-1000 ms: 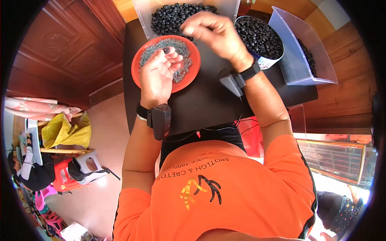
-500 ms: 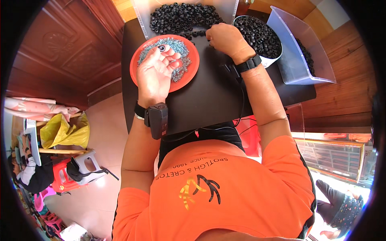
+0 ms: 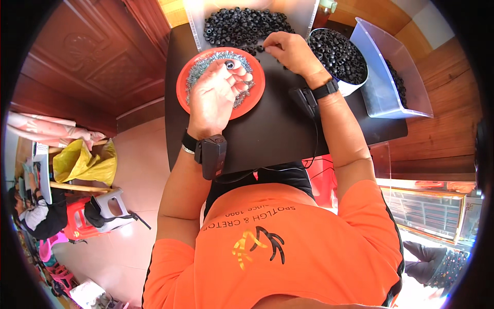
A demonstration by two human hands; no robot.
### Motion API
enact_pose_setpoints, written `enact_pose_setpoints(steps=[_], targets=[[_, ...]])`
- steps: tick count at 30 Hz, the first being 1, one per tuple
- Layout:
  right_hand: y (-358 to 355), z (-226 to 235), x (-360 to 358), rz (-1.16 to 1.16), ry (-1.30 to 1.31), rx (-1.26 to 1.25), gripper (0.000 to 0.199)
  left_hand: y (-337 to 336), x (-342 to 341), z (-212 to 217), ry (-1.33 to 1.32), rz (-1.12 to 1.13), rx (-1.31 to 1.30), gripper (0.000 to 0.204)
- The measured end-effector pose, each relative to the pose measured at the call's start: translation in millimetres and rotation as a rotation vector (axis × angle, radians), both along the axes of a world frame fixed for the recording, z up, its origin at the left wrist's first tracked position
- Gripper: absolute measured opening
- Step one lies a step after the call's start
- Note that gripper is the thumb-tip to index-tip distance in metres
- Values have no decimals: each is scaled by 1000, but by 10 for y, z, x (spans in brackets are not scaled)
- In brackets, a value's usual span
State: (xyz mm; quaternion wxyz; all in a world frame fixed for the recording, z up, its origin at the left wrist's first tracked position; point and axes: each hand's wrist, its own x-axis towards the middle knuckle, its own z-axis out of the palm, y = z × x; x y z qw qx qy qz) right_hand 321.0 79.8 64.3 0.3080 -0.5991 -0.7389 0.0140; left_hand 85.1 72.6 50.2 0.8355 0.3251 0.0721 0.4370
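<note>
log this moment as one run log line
left hand: holds small black ring over round red plate of grey metal bits | right hand: fingertips at black rings in clear tray | surface: black table

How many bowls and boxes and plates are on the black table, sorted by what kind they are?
Red plate with small grey metal bits: 1
Clear tray of black rings: 1
Round white tub of black rings: 1
Clear bin at the table's right edge: 1
Total: 4
</note>
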Motion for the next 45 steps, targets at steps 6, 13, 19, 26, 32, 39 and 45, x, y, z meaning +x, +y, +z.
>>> enact_pose_setpoints(steps=[6, 13, 19, 26, 32, 39, 45], targets=[[-198, 344, -305, 369, 741, -148, 14, 31, 0, -72, 2, -52, -44, 21], [-241, 294, -497, 582, 866, -220, 16, 14, 13, -48, 37, -63, -91, 23], [-241, 285, -512, 569, 878, -168, 17, -43, 36, 0, 38, 9, 41, 21], [-265, 309, -518, 538, 936, -213, 19, -88, 37, 44, 74, 62, 165, 20], [-238, 270, -517, 583, 968, -209, 18, -100, 48, 58, 89, 74, 213, 20], [-222, 264, -467, 584, 1040, -219, 16, -98, 45, 58, 80, 63, 206, 20], [-205, 231, -485, 601, 1027, -210, 17, -118, 39, 72, 108, 58, 185, 20]])
